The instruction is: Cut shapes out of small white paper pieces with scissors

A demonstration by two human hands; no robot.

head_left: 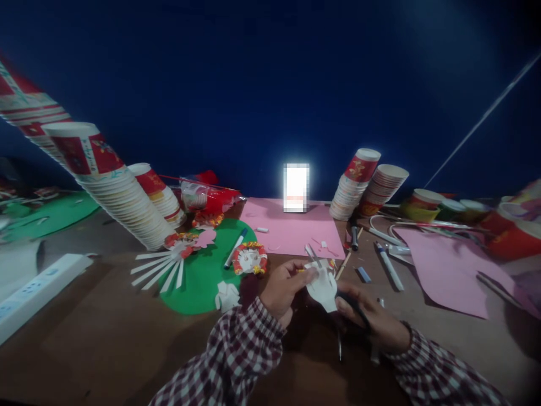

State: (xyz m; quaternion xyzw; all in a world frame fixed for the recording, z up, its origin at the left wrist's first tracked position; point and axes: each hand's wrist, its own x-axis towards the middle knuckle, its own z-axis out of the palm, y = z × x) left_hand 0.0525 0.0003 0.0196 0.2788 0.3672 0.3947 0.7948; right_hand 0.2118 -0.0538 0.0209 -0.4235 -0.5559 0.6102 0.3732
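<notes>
Just in front of me, my left hand (282, 287) pinches a white paper cutout (323, 286) with a rounded body and narrower ends. My right hand (378, 321) has its fingers in the dark handles of a pair of scissors (314, 255), whose blades point away from me and show beyond the paper's far edge. Part of the scissors is hidden by the paper and fingers. Left of my hands lies a round red, yellow and white paper-cup craft (250, 259). A folded white paper scrap (227, 296) rests on a green paper sheet (186, 301) nearby.
Tall stacks of paper cups (122, 203) lean at left, with more cup stacks (355, 186) back right. Pink sheets (287, 225) lie behind and at right, near a marker (389, 267). A white power strip (40, 290) sits far left. A blurred bright screen (296, 188) stands at back.
</notes>
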